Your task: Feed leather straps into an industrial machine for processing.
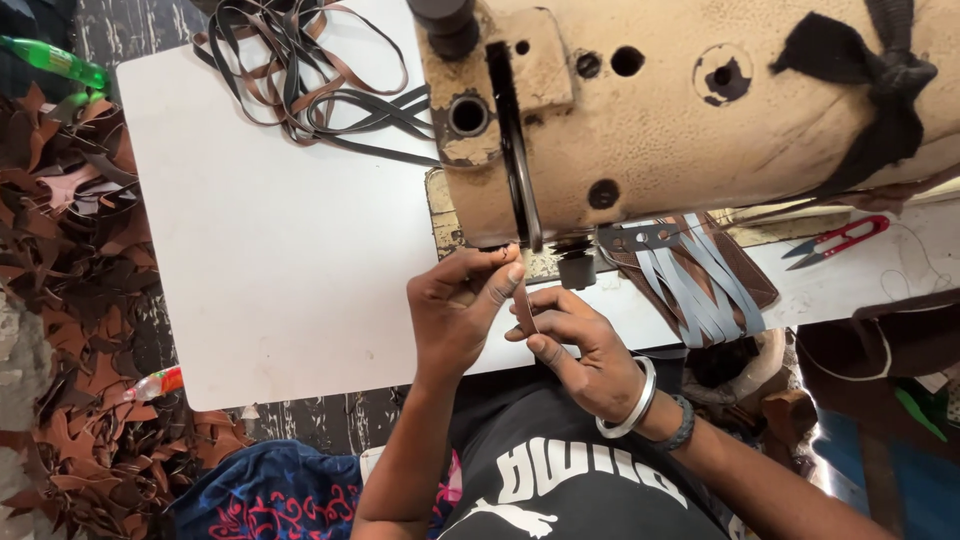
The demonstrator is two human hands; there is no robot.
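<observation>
Pinching a narrow brown leather strip (523,300) between thumb and fingertips, the left hand (458,305) holds its grip closed on the strip's upper end, just below the machine's needle area. At four o'clock from it, the right hand (580,345) closes its own grip on the same strip lower down, fingers curled around it; a smooth metal bangle (634,405) and a dark braided band (682,425) circle that wrist. The strip runs nearly upright between both hands, at the near edge of the white table (270,250). Directly at twelve o'clock stands a worn, cream sewing machine (700,110), its paint pitted and chipped, with a black rag (870,70) tied around its arm. At three o'clock lie flat grey straps (700,285) fanned over a brown leather piece, and farther right red-handled thread snips (840,240). At eleven o'clock a loose tangle of thin dark straps (310,80) rests on the table. Curled brown leather scraps (80,300) heap on the floor at nine o'clock
</observation>
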